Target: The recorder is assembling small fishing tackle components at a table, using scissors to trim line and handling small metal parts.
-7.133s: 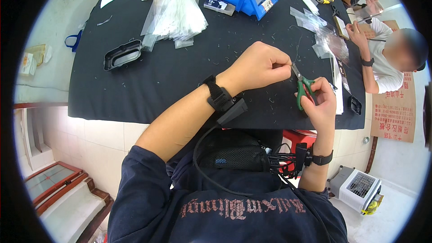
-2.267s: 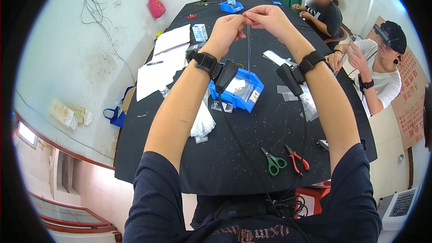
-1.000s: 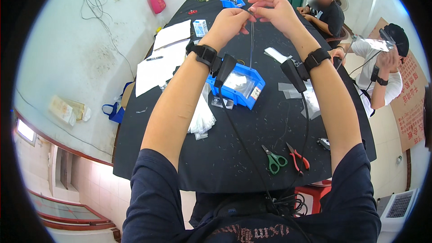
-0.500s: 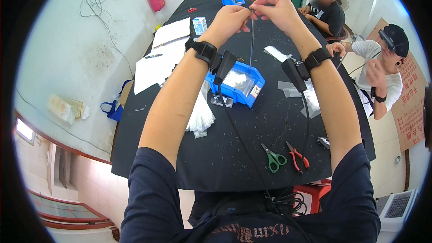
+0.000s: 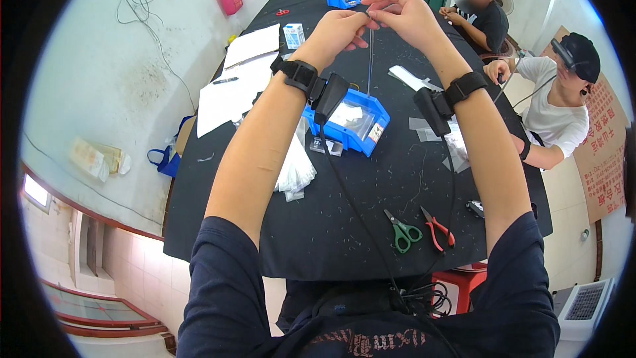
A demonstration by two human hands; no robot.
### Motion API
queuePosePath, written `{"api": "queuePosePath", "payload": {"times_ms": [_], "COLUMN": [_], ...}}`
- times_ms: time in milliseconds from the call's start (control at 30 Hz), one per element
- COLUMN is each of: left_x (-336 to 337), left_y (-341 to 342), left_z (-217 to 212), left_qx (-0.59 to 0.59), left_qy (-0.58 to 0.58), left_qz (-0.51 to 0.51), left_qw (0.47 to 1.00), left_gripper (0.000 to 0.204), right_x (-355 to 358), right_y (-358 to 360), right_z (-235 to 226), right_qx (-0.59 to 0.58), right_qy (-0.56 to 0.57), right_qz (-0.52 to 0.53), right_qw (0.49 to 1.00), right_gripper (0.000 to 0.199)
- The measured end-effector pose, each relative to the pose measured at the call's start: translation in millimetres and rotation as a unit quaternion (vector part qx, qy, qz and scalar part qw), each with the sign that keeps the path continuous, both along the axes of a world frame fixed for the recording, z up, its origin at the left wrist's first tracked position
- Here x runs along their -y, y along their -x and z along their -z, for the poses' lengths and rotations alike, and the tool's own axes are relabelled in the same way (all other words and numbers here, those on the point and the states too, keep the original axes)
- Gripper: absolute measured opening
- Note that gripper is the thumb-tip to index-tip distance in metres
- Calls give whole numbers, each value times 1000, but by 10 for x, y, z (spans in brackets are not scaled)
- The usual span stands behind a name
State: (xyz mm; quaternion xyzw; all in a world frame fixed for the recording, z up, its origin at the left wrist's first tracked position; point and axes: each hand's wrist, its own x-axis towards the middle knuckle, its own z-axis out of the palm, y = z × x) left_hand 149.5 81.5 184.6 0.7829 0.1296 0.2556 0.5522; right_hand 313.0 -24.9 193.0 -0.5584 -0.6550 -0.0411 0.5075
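Both hands are raised over the middle of the black-covered table, fingertips meeting near the top of a thin upright metal rod. My left hand is closed in a pinch. My right hand pinches right beside it, thumb and forefinger together. Whatever lies between the fingertips is too small to name. Below them, the rod reaches down to a blue plastic bin that contains clear bags and white pieces. A strap with a small black device is fastened round each wrist, and a cable hangs from each device.
Green-handled scissors and red-handled pliers lie near the front edge. White papers with a pen and a carton are at left, white strips beside the bin. Several co-workers sit around the table, one close at right.
My hands stay pinched together at the rod's top, with only slight finger shifts. The co-worker at right has lowered a raised hand and leaned forward.
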Motion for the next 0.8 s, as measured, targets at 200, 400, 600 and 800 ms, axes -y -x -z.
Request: {"api": "queuePosePath", "payload": {"times_ms": [200,400,600,800], "left_x": [-17,6,64,83], "left_y": [39,220,688,796], "left_z": [146,274,647,957], "left_qx": [103,172,248,353], "left_qy": [267,373,456,498], "left_qz": [7,-11,224,139], "left_qw": [958,912,825,780], "left_gripper": [27,32,35,49], "right_x": [-39,-4,-28,15], "right_y": [10,75,28,4], "right_z": [60,82,122,152], "right_qx": [13,4,-26,-35], "right_qy": [-21,-30,-54,-55], "right_qz": [35,37,41,33], "right_qw": [999,999,997,997], "right_gripper": [20,17,16,15]}}
